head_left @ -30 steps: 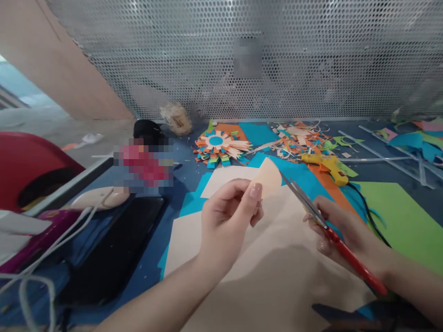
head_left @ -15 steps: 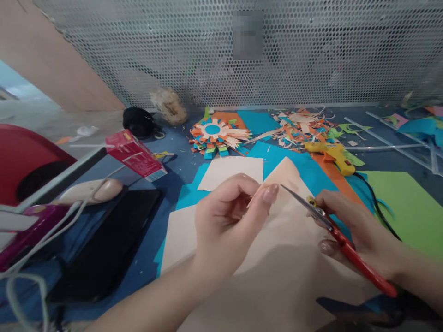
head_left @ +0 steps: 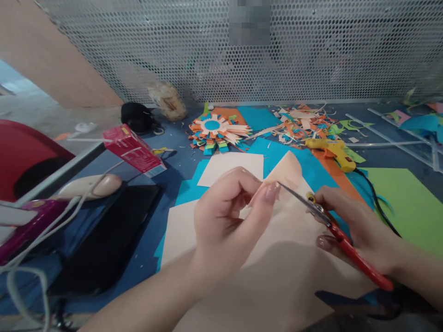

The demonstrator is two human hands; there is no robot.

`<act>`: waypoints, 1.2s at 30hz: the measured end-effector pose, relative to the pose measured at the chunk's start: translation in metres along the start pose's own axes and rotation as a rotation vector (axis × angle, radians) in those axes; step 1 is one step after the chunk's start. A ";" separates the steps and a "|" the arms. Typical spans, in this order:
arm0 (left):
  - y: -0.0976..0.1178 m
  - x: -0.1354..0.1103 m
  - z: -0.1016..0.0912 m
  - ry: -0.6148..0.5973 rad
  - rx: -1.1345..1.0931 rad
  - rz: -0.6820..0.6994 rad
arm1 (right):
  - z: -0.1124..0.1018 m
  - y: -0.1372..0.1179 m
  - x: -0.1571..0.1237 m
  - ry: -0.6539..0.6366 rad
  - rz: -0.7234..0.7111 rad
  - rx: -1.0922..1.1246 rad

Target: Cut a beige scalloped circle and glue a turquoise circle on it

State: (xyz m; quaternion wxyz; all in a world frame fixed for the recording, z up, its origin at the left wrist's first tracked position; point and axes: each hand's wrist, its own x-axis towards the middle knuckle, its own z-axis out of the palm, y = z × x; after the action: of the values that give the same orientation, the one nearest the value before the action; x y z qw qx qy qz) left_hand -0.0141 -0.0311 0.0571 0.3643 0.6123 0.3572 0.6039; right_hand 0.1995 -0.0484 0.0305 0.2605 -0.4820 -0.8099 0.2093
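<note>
My left hand pinches a small folded piece of peach paper between thumb and fingers. My right hand is wrapped around red-handled scissors. Their blades point up and left, and the tip meets the paper right by my left thumb. Whether the blades are parted is hard to tell. Below both hands lies a large peach sheet, partly under their shadow. More pale sheets and blue paper are spread behind and beside it.
A fringed paper flower and a heap of paper scraps lie at the back, before a perforated metal panel. A yellow glue gun rests to the right near green paper. At left are a phone and a pink box.
The scissor tip has shifted slightly left to the paper's edge at my left thumb. My left hand keeps its pinch. The whole view has tilted down a little.
</note>
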 end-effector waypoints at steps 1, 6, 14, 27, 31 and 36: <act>0.000 0.000 0.000 0.001 0.001 -0.008 | 0.000 0.000 0.000 0.000 0.006 0.004; 0.000 -0.001 0.001 0.017 -0.025 -0.016 | -0.001 -0.002 0.001 0.009 0.017 0.015; -0.005 0.001 0.002 -0.009 -0.005 0.089 | -0.001 -0.004 0.002 -0.037 0.026 -0.010; -0.006 -0.002 0.001 -0.007 0.008 0.053 | -0.001 -0.002 0.001 -0.041 -0.009 -0.013; -0.004 -0.001 0.002 -0.005 0.008 0.034 | 0.000 -0.002 0.002 -0.027 -0.029 -0.034; -0.003 -0.002 0.003 -0.009 -0.007 0.019 | 0.001 -0.003 0.002 -0.024 -0.032 -0.048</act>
State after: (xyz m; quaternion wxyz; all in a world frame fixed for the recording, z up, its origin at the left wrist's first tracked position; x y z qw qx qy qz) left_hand -0.0114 -0.0309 0.0534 0.3623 0.6172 0.3474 0.6059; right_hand 0.1965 -0.0481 0.0318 0.2423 -0.4727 -0.8254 0.1912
